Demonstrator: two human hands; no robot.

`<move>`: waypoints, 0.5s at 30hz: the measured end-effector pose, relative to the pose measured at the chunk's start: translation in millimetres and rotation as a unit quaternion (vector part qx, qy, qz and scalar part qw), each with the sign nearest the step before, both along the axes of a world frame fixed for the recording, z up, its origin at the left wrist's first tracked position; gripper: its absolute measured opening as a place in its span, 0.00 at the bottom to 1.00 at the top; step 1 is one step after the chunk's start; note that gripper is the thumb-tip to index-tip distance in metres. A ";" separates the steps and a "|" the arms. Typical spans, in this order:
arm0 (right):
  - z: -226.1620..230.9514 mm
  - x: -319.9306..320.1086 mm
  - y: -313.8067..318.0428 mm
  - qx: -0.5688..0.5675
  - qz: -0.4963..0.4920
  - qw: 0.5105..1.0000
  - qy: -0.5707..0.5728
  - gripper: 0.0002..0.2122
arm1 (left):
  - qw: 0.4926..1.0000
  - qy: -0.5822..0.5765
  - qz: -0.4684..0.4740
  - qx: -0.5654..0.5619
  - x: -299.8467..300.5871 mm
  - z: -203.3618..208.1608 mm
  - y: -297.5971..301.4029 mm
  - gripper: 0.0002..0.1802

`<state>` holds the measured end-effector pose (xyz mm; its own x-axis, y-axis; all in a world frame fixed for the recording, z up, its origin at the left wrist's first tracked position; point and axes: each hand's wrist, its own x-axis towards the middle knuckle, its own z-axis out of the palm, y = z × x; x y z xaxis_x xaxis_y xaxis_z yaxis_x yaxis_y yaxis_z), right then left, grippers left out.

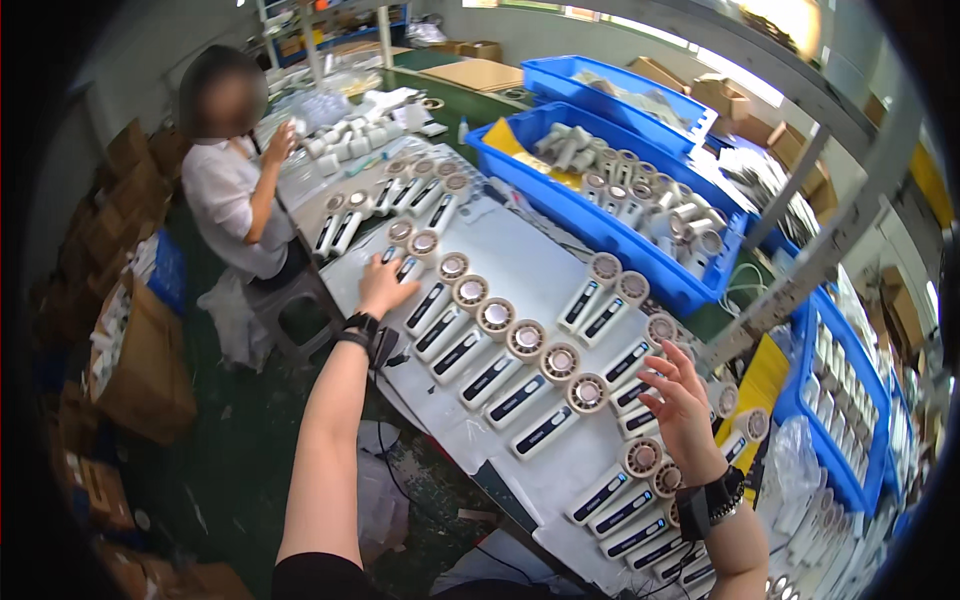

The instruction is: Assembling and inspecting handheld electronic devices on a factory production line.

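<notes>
My left hand [385, 288] is at the far left end of a row of white handheld fans [496, 316], its fingers closed round the handles of two handheld fans [424, 243] there. Each fan has a round grille head and a dark strip along the handle. My right hand [682, 402] is raised above more fans on the right, its fingers apart and curved, with nothing seen in them. Beneath and beside it lie handheld fans [640, 458] in a slanting row, partly hidden by my wrist. All of them rest on a pale tabletop [520, 240].
A blue crate [620, 225] of fans stands along the table's far side, another blue crate [845, 440] to the right. Metal posts [830, 210] rise between them. Across the left end a person [240, 190] sits near white parts. A carton [150, 360] stands on the floor.
</notes>
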<state>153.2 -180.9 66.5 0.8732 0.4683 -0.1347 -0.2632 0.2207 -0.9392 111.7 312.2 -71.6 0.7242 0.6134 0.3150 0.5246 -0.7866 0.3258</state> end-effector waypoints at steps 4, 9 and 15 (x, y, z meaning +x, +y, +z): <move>11.9 -7.9 -24.2 -0.007 0.017 0.999 -0.034 0.25 | 0.999 -0.024 -0.006 -0.043 7.4 14.0 9.2 0.31; 6.2 -19.2 -49.2 -0.037 0.018 0.994 -0.097 0.23 | 0.991 -0.050 -0.120 0.019 40.5 94.7 -35.3 0.29; -4.4 -23.8 -30.4 0.024 0.084 0.994 -0.063 0.19 | 0.946 0.126 -0.283 -0.093 134.7 97.4 -133.6 0.26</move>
